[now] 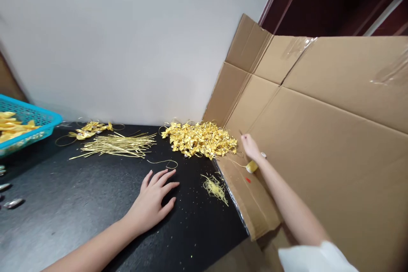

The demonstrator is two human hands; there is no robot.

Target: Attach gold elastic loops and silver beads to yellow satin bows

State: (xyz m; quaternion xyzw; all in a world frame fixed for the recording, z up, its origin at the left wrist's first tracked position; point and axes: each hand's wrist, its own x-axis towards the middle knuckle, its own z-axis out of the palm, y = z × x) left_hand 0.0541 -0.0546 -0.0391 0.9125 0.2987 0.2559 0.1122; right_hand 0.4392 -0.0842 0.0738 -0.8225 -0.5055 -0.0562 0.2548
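Observation:
My left hand rests on the black table with its fingers spread and nothing in them. Just past its fingertips lies a loose gold cord curled into a loop. My right hand is closed beside the cardboard at the right; a thin dark tip sticks out of it, too small to name. Below that wrist sits a spool of yellow thread, partly behind the forearm. To the left of the right hand is a heap of small gold ribbon bows. A tangle of thread clippings lies between the hands.
Gold strips lie in a bundle at the back, with a few bows behind them. A blue basket with yellow pieces stands far left, near silver objects. A tall cardboard sheet walls the right side.

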